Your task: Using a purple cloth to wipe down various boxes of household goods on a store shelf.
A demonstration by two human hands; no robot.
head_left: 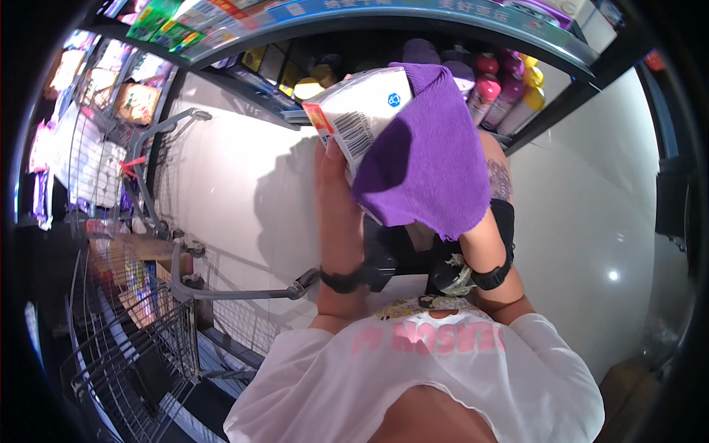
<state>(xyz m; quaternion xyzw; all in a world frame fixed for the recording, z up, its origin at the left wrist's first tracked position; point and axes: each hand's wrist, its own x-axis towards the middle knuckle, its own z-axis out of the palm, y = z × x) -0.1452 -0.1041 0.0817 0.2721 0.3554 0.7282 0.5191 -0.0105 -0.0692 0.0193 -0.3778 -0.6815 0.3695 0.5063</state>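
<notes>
Left hand (334,184) grips a white carton (360,111) from below, raised before the store shelf (413,22). Right hand (473,221) presses a purple cloth (428,155) over the carton, its fingers hidden. A wire cart (133,310) stands nearby on the left.

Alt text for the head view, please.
The left hand holds up a white carton while the right hand, hidden under a purple cloth, presses the cloth against it. Wire shopping carts stand left; bottles line a shelf above.
</notes>
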